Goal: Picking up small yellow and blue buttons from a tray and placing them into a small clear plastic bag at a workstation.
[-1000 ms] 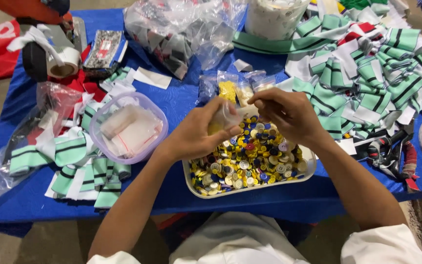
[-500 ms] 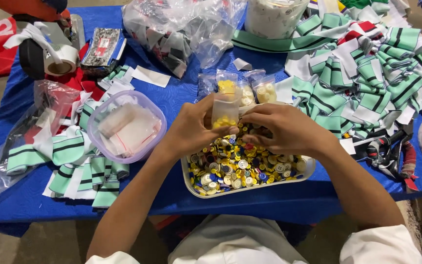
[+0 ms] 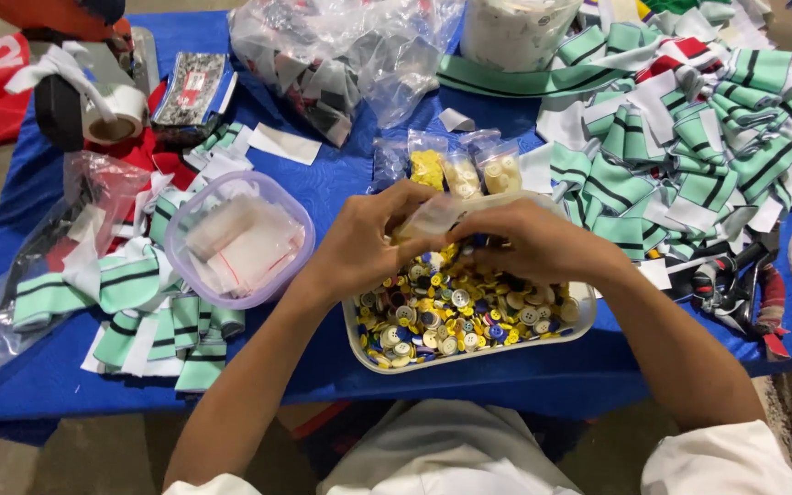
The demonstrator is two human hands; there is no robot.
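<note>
done: three filled bags (image 3: 462, 168) on tabletop (image 3: 341, 188) | now: left hand (image 3: 366, 240) and right hand (image 3: 529, 243) pinch bag (image 3: 442, 213), maybe sealing | left: tray (image 3: 469, 356) full of buttons (image 3: 456, 312)

A shallow white rectangular tray (image 3: 581, 323) heaped with mixed plastic buttons (image 3: 451, 316) sat near the blue-clothed table's (image 3: 341, 183) front edge. Left of it stood a round clear plastic tub (image 3: 300, 220); behind it lay small clear button-filled bags (image 3: 460, 170); green striped fabric pieces (image 3: 689, 137) lay right.
</note>
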